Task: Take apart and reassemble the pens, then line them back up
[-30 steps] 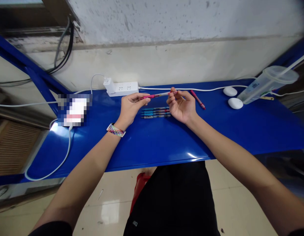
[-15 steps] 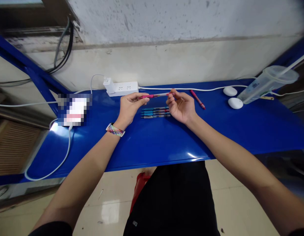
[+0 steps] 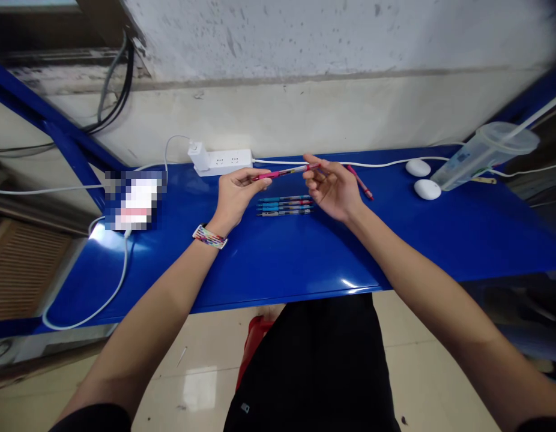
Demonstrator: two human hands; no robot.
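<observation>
Between thumb and fingers, my left hand [image 3: 236, 193] pinches the pink end of a slim pen [image 3: 284, 173], which points right and tilts slightly up. My right hand [image 3: 334, 186] is at the pen's other end, palm up, with its index finger raised and the fingers apart; the pen's tip passes by these fingers. Below the held pen, several pens [image 3: 284, 206] lie side by side on the blue table [image 3: 278, 258], their right ends near my right hand. A red-pink pen piece [image 3: 359, 183] lies just behind my right hand.
A white power strip [image 3: 228, 161] with a plug stands at the back. To the left lies a blurred lit phone [image 3: 136, 201] on a cable. At the right are two white rounded objects [image 3: 427, 189] and a leaning clear plastic container [image 3: 478, 156].
My right hand has opened its fingers at the pen's right end and shifted slightly right. That end of the pen now sits a little higher.
</observation>
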